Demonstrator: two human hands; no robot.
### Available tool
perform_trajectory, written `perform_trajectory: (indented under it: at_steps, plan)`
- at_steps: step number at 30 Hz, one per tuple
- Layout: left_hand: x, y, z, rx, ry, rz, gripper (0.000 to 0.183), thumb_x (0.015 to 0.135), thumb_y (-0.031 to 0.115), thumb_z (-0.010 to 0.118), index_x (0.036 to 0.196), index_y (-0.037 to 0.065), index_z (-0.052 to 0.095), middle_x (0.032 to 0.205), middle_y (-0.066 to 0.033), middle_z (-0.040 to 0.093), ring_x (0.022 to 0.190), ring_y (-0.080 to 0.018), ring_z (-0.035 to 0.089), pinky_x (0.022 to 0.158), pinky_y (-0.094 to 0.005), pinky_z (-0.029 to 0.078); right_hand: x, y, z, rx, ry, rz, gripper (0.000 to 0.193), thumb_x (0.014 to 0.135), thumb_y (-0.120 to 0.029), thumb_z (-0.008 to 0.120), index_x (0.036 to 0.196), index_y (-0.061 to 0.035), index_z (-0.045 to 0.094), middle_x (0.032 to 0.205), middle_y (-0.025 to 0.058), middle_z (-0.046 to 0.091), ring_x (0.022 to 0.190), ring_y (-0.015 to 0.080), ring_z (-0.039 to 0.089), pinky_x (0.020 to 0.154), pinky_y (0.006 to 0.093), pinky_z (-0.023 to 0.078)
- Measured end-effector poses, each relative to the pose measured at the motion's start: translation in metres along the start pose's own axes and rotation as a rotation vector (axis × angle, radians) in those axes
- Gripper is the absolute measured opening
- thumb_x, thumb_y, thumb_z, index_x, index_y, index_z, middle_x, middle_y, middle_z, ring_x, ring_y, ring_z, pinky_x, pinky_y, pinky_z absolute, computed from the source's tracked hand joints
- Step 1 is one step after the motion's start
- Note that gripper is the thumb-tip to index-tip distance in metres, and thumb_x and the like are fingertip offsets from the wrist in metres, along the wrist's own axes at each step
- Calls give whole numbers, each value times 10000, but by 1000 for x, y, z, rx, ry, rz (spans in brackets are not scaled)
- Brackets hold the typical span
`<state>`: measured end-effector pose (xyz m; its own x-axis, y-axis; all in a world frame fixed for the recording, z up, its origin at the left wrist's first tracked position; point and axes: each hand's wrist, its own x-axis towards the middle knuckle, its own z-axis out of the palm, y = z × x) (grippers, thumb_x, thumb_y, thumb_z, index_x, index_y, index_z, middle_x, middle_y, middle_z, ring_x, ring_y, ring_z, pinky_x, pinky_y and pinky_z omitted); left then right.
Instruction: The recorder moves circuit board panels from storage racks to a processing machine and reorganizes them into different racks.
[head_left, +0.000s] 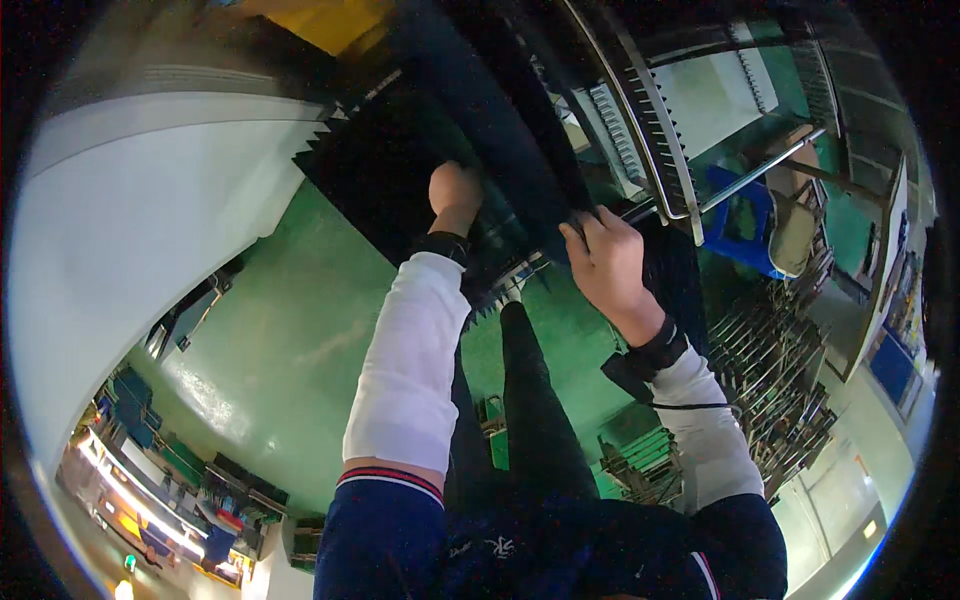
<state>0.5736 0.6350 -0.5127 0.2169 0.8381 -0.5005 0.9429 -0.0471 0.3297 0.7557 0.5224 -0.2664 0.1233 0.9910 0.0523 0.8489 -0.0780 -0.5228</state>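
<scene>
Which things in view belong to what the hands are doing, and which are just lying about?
In hand or close by:
- dark panel, its edge gripped by the right hand
- left hand, over dark material; fingers hidden, hold unclear

Seemingly just about:
- blue chair, right
- metal racks, lower right

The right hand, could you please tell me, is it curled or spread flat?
Curled: the right hand shows bent fingers at the dark panel's edge.

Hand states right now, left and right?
Left hand: fingers hidden; can't tell whether it's open, closed or holding anything.
Right hand: closed on the edge of a dark panel.
</scene>
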Motion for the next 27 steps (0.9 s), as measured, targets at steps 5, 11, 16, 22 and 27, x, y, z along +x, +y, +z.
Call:
perform_trajectory:
  at_steps: [5, 11, 16, 22, 27]
  plan:
    - [-8, 16, -12, -16, 1, -36, 314, 843, 284, 556, 899, 1, 680, 957, -224, 659, 907, -386, 637, 795, -454, 517, 1, -2, 5, 79, 32, 22, 143, 791, -141, 662, 767, -7, 617, 730, 171, 570, 603, 351, 573, 523, 432, 461]
    - [-28, 40, -42, -184, 8, -186, 321, 842, 299, 551, 916, 22, 694, 974, -210, 664, 944, -388, 627, 818, -442, 509, -2, 24, 51, -3, 31, -4, 176, 796, -157, 658, 720, -24, 573, 711, 157, 554, 598, 349, 569, 512, 432, 460]
    - [-37, 70, -68, -298, -47, -317, 336, 842, 308, 548, 912, 14, 695, 981, -214, 662, 947, -379, 630, 818, -442, 508, -12, 48, 72, -39, -4, -20, 169, 790, -149, 658, 707, -29, 572, 703, 157, 552, 593, 348, 567, 509, 428, 461]
    - [-39, 63, -69, -345, -19, -315, 334, 819, 295, 561, 915, 4, 695, 963, -224, 661, 925, -388, 633, 815, -445, 509, -23, 32, 69, -45, -36, -48, 172, 801, -162, 636, 697, -45, 563, 680, 133, 532, 574, 319, 562, 500, 428, 464]
    - [-33, 60, -63, -255, -22, -265, 297, 831, 303, 597, 886, 24, 683, 955, -211, 662, 898, -373, 640, 790, -429, 520, -15, 25, 64, -112, -178, 13, 188, 819, -192, 613, 698, -51, 584, 708, 133, 555, 609, 309, 573, 533, 409, 478]
